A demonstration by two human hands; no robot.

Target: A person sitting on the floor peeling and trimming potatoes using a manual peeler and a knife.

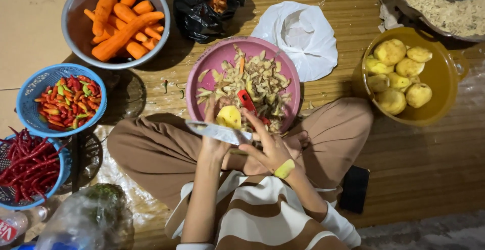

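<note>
My left hand (213,146) holds a partly peeled yellow potato (230,116) over the near rim of a pink bowl (212,58). My right hand (273,151) grips a knife (217,132), its long blade pointing left across the potato's lower side. A strip of yellow peel (284,169) sticks to my right wrist. The pink bowl is full of potato peelings (262,78), and a red peeler (246,100) lies among them. I sit cross-legged, with both hands above my lap.
At the right stands a yellow pot (439,108) of peeled potatoes (391,52). A metal bowl (76,22) of carrots and two blue baskets (30,88) (63,164) of chilies sit left. Black bag (202,7), white bag (303,33), dark phone (355,188) and grain pan (439,7) lie around.
</note>
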